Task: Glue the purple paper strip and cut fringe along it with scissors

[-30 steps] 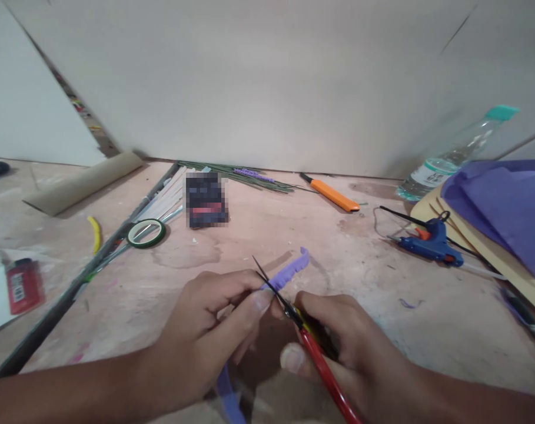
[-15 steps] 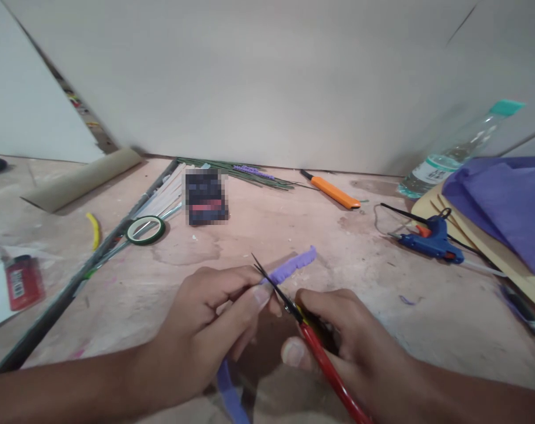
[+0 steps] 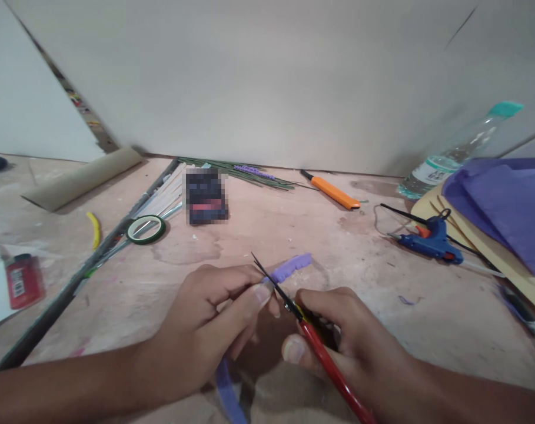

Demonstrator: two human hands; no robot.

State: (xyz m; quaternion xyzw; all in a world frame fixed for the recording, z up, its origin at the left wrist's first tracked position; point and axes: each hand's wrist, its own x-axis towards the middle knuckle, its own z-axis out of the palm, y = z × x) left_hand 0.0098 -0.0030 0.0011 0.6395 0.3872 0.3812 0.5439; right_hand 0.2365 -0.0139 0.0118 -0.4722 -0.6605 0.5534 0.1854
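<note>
My left hand (image 3: 225,315) pinches a purple crepe paper strip (image 3: 293,268) between thumb and fingers. The strip's ruffled end points up to the right, and its long tail hangs below the hand toward the bottom edge. My right hand (image 3: 346,330) grips scissors (image 3: 324,356) with red and yellow handles and dark, narrow blades. Those blades lie across the strip right beside my left thumb tip, nearly together. Whether the paper is cut through there, I cannot tell.
Behind the hands lie a roll of green tape (image 3: 146,229), a blurred dark box (image 3: 205,197), green wire stems (image 3: 258,176) and an orange cutter (image 3: 333,192). A blue glue gun (image 3: 432,240), bottle (image 3: 448,156) and purple paper (image 3: 509,206) are at right; a red bottle (image 3: 23,282) stands left.
The free end of the purple strip has dipped slightly and shifted a little left. Both hands and the scissors stay almost where they were.
</note>
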